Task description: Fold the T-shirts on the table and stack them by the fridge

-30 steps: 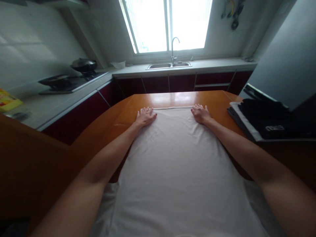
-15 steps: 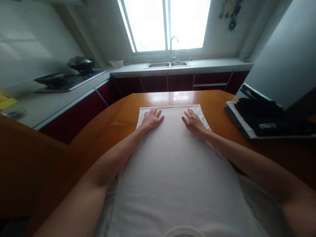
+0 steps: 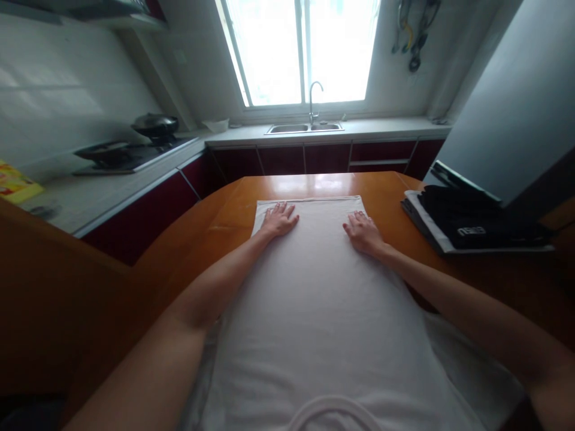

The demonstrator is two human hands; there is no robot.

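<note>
A white T-shirt (image 3: 323, 299) lies spread out on the wooden table (image 3: 224, 209), its hem at the far end and its round collar close to me. Flat on the cloth near the hem's left corner rests my left hand (image 3: 280, 221), fingers spread. My right hand (image 3: 363, 232) lies on the shirt's right edge, a little below the far right corner, with its fingers stretched out. Neither hand grips the fabric. The sleeves drape at both sides near me, partly covered by my forearms.
Folded dark and white clothes (image 3: 476, 221) are stacked on the table's right side. Beyond the table stands a counter with a sink (image 3: 309, 128). A stove with a lidded wok (image 3: 155, 124) is at left, and a yellow packet (image 3: 18, 182) sits nearer.
My right hand has slid slightly right and toward me along the shirt's edge. My left hand stays almost in place. The view has tilted up a little, with more of the collar showing.
</note>
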